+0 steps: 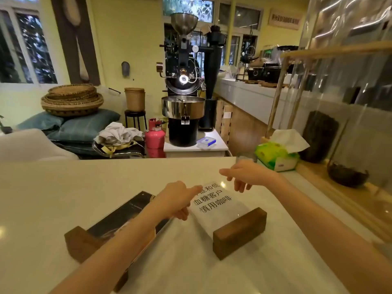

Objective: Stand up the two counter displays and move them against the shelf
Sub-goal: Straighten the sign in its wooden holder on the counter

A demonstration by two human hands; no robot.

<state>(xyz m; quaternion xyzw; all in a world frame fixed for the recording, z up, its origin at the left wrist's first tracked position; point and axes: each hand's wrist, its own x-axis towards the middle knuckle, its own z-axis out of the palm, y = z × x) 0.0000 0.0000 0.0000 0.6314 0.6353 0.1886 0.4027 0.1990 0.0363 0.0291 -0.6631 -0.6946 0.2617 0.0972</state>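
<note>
Pale and glossy, the desk point(63, 187) carries both counter displays lying flat near its middle, toward the near edge. Of the two, the white display point(220, 205) lies on the right, its clear panel face up with black printed characters, its dark wooden base block point(239, 233) at the near end; its long axis runs from that block away toward the desk's far edge, leaning slightly left. Just beside it on the left lies the dark display point(125, 215), its black panel pointing away to the far right and its own wooden base point(78, 240) toward the near left corner, so the two panels converge at their far ends. Over that meeting point, the left hand point(180, 198) reaches with its index finger extended onto the white panel's far left edge, the other fingers curled, holding nothing. Above the white panel's far right corner hovers the right hand point(244, 177), fingers loosely spread and pointing down, also empty. I judge the main risk to be in the lift: the panel is smooth and thin, so fingertips could slip, or the heavy block could pivot and drop the display back onto the desk. Raised carelessly, one panel might also scrape its neighbour. Further right, along the desk's right edge, a green tissue box point(275, 158) and a small glass point(246, 157) sit before the wooden shelf point(318, 181), and could be knocked when the displays slide that way.
</note>
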